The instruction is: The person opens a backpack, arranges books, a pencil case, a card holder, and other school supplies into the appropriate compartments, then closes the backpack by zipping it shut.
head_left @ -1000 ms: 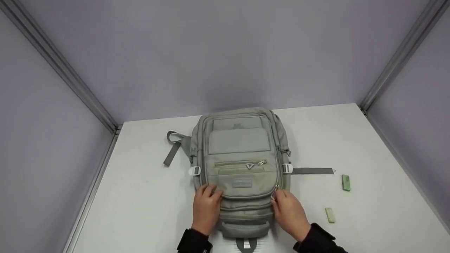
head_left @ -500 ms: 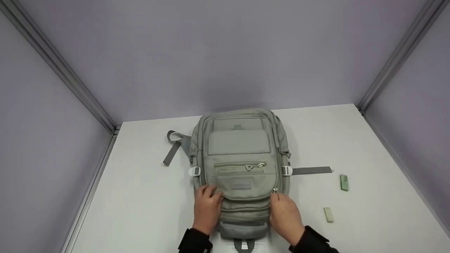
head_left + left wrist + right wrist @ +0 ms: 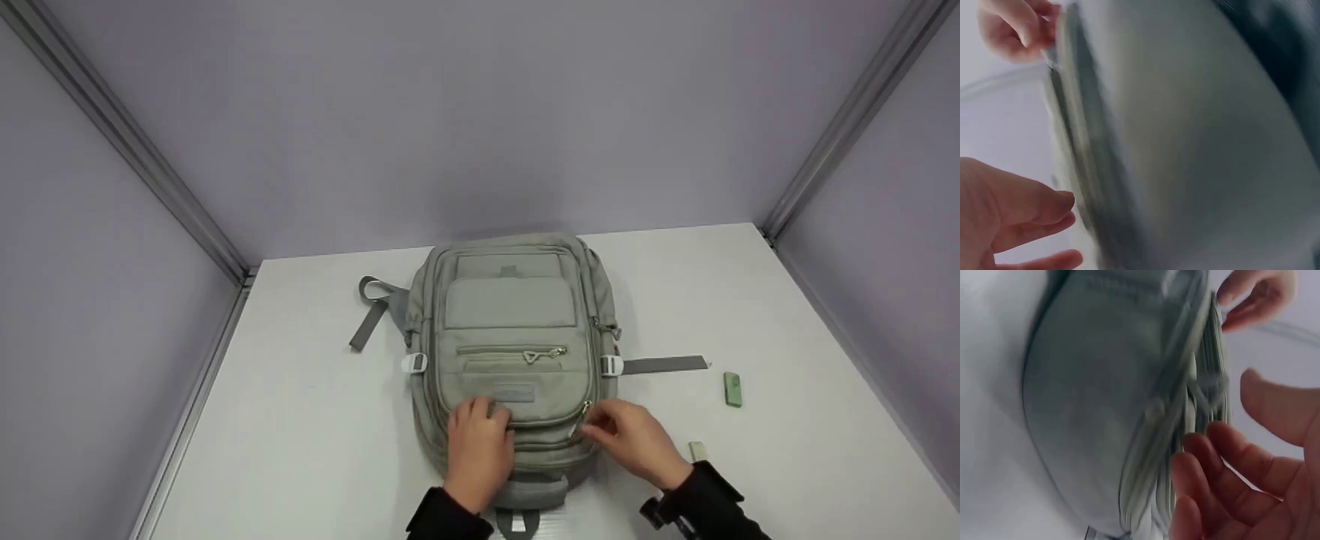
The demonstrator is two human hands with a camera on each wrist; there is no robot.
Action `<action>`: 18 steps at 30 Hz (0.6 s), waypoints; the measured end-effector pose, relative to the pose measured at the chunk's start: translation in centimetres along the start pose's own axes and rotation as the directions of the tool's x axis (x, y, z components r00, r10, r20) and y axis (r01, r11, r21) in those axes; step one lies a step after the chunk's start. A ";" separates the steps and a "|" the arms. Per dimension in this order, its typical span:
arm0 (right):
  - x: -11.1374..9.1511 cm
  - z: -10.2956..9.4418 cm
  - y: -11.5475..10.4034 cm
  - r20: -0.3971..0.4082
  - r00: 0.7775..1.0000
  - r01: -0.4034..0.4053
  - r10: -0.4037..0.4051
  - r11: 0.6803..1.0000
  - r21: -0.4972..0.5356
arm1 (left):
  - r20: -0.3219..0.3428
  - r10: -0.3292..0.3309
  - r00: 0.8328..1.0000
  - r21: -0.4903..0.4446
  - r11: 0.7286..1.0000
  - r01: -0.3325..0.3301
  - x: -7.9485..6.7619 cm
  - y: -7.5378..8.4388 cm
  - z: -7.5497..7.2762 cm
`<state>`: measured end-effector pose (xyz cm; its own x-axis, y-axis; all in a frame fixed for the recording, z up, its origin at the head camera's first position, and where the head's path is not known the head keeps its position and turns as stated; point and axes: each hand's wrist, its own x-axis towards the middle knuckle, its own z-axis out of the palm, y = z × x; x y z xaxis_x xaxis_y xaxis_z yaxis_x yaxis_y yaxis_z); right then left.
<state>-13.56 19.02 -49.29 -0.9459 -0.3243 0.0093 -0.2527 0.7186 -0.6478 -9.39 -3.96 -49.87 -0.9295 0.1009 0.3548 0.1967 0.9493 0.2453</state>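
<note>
A grey-green backpack (image 3: 510,304) lies front side up on the white table, its top handle toward the person. The left hand (image 3: 480,450) is over the lower edge of its front panel; in the left wrist view its thumb and fingers are spread beside the bag's edge. At the front panel's lower right corner, the right hand (image 3: 634,442) is close to a zipper pull (image 3: 576,429). The right wrist view shows this zipper pull (image 3: 1210,391) hanging loose, with a gap between thumb and loosely bent fingers. Another zipper pull (image 3: 534,356) lies on the front pocket.
Right of the bag lie a small green block (image 3: 733,390) and a paler one (image 3: 698,451), partly behind the right sleeve (image 3: 705,499). Grey straps (image 3: 666,364) stretch out on both sides. Panel walls (image 3: 502,120) enclose the table (image 3: 315,420).
The left hand has slid rightward along the front panel's lower edge. The right hand, earlier gripping at the corner zipper, has let go of the pull and shifted slightly right.
</note>
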 end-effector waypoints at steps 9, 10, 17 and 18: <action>4.4 -1.1 1.5 -0.052 0.981 -0.179 0.189 0.970 0.166 | 0.265 0.121 0.957 0.043 0.990 -0.137 2.0 6.7 1.0; 4.7 -1.0 1.4 -0.036 0.980 -0.188 0.197 0.966 0.179 | 0.293 0.108 0.950 0.065 0.989 -0.133 2.1 7.2 1.2; 5.7 -0.2 1.4 0.002 0.961 -0.262 0.275 0.915 0.308 | 0.244 -0.037 0.969 0.190 0.982 -0.011 2.6 9.7 3.2; 5.7 -0.2 1.5 0.005 0.958 -0.271 0.286 0.904 0.331 | 0.233 -0.054 0.971 0.195 0.981 0.008 2.7 9.9 3.5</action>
<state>-19.37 18.35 -50.08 -0.9777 -0.1081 -0.1801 0.0957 0.5338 -0.8402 -11.05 6.74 -49.60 -0.9858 0.1159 0.1213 0.1247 0.9899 0.0674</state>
